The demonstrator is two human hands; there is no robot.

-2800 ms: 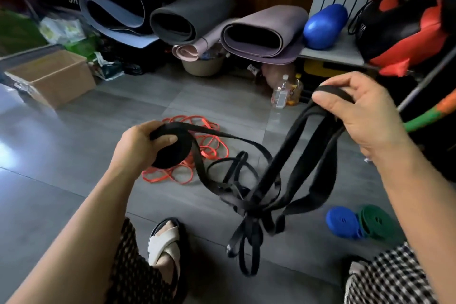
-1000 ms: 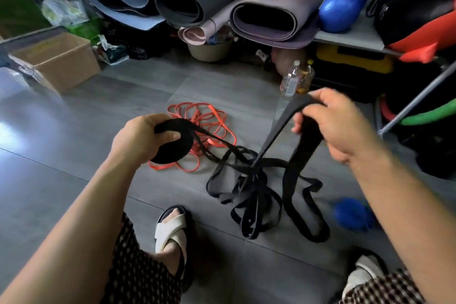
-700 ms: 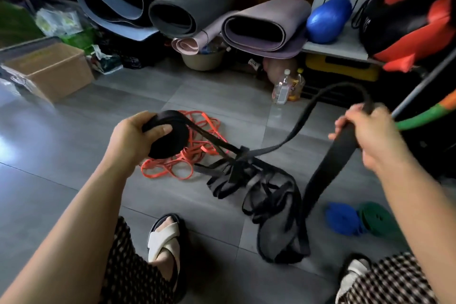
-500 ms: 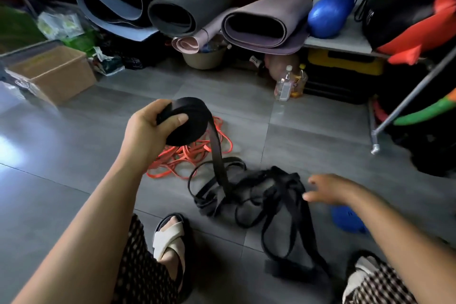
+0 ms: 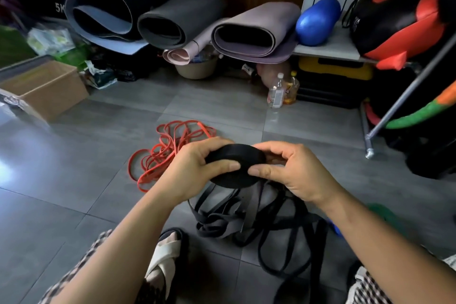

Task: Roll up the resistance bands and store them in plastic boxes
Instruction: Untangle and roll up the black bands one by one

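A partly rolled black resistance band forms a flat coil (image 5: pixel 235 158) held over the grey floor. My left hand (image 5: pixel 195 171) grips the coil's left side, thumb on top. My right hand (image 5: pixel 293 175) pinches its right side between thumb and fingers. The band's loose remainder (image 5: pixel 259 224) lies in a tangled heap on the tiles below my hands. An orange-red band (image 5: pixel 167 148) lies tangled on the floor just beyond my left hand. A rolled blue band (image 5: pixel 334 227) and a rolled green band (image 5: pixel 380 211) show partly behind my right forearm.
A clear plastic box holding a cardboard box (image 5: pixel 44 86) stands at the far left. Rolled yoga mats (image 5: pixel 177 22), a blue roller (image 5: pixel 317 21), bottles (image 5: pixel 282 90) and a metal rack leg (image 5: pixel 369 153) line the back and right. My sandalled foot (image 5: pixel 162 259) is below the heap.
My right hand let go of the long loose band, dropped toward the floor, then came up to grasp the coil. The loose band fell into a heap.
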